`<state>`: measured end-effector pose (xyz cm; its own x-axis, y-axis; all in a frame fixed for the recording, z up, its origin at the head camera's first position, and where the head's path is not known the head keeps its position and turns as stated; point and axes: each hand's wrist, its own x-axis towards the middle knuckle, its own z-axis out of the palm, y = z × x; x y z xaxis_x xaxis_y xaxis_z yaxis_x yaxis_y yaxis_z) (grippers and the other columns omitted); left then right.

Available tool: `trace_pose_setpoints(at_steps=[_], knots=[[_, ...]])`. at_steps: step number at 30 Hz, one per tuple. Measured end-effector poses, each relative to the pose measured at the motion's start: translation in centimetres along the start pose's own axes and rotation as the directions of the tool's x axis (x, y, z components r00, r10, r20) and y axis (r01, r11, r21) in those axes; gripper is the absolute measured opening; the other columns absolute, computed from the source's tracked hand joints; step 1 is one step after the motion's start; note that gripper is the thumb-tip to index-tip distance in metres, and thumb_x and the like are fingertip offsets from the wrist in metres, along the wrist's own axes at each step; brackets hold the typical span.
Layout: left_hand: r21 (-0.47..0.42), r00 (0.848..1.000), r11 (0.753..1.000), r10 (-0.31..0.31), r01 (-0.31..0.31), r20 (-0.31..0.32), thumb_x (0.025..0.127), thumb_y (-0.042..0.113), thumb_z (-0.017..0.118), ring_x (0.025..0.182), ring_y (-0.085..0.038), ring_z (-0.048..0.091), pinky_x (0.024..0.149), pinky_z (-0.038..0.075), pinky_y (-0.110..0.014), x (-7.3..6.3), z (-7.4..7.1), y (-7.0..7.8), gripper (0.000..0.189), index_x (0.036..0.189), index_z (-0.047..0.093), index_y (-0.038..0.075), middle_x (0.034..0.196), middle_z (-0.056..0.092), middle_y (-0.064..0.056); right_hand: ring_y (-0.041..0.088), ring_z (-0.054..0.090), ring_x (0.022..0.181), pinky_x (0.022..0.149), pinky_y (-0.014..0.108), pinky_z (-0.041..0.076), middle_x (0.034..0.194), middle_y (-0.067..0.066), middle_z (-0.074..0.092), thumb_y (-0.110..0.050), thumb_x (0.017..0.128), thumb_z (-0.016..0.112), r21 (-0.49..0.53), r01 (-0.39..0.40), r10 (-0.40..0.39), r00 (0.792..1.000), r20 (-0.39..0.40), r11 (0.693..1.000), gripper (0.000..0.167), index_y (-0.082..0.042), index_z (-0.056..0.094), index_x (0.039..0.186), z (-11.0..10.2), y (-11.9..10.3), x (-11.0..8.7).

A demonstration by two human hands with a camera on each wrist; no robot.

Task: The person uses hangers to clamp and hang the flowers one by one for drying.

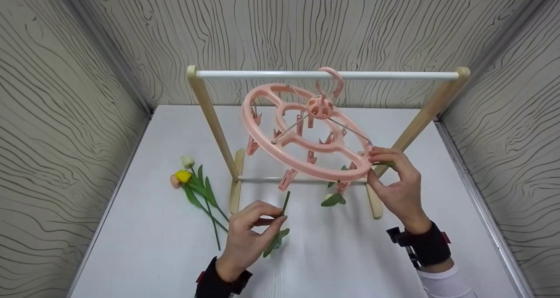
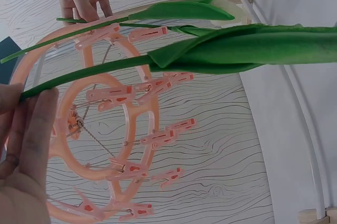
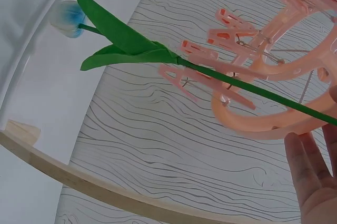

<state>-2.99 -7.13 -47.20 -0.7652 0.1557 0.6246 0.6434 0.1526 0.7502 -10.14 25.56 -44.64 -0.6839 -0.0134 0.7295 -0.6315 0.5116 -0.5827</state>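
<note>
My left hand [image 1: 249, 232] pinches the green stem of an artificial tulip [image 2: 210, 50] near its cut end, leaves pointing downward; its bloom is out of the left wrist view. A pink round clip hanger [image 1: 302, 164] hangs tilted, lower on the right. My right hand [image 1: 400, 184] grips its right rim between fingers and thumb. A second tulip's stem [image 3: 263, 93] runs past the pegs to this hand, its blue-and-white bloom [image 3: 67, 18] hanging low. Whether a peg or the fingers hold that stem I cannot tell.
The hanger's hook [image 1: 334, 77] sits over the white bar [image 1: 262, 75] of a wooden stand [image 1: 212, 123]. Several tulips, including a yellow one [image 1: 183, 176], lie on the white table [image 1: 144, 236] at the left. Wood-grain walls [image 1: 262, 26] enclose the table.
</note>
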Motion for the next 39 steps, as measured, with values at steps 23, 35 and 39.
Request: trace_pose_setpoints(at_steps=[23, 35, 39], knots=[[-0.022, 1.000, 1.000, 0.001, -0.002, -0.021, 0.085, -0.018, 0.081, 0.084, -0.018, 0.080, 0.070, 0.068, -0.022, 0.0, -0.6, -0.1, 0.025, 0.099, 0.077, 0.003, 0.090, 0.078, -0.013, 0.013, 0.063, 0.132, 0.119, 0.024, 0.048, 0.133, 0.009, 0.070, -0.010, 0.083, 0.076, 0.053, 0.173, -0.141, 0.916, -0.374, 0.983, 0.051, 0.025, 0.058, 0.115, 0.9, -3.6, -2.1], [0.029, 0.998, 0.999, -0.025, 0.026, -0.057, 0.084, -0.017, 0.082, 0.087, -0.009, 0.079, 0.069, 0.068, -0.022, -0.2, -1.8, -0.3, 0.028, 0.099, 0.078, 0.006, 0.091, 0.078, -0.009, 0.015, 0.076, 0.098, 0.092, 0.016, 0.063, 0.100, 0.016, 0.079, -0.004, 0.093, 0.080, 0.304, 0.276, -0.149, 0.912, -0.383, 0.912, 0.030, 0.022, 0.066, 0.095, 5.9, -8.4, -6.1], [0.039, 0.997, 0.999, -0.031, 0.033, -0.064, 0.085, -0.016, 0.083, 0.087, -0.009, 0.079, 0.069, 0.068, -0.021, -0.3, -2.0, -0.2, 0.027, 0.099, 0.078, 0.006, 0.091, 0.079, -0.009, 0.014, 0.077, 0.098, 0.088, 0.017, 0.065, 0.099, 0.017, 0.078, 0.008, 0.090, 0.078, 0.340, 0.171, -0.093, 0.968, -0.235, 0.925, 0.019, 0.020, 0.070, 0.103, 7.9, -9.0, -7.2]])
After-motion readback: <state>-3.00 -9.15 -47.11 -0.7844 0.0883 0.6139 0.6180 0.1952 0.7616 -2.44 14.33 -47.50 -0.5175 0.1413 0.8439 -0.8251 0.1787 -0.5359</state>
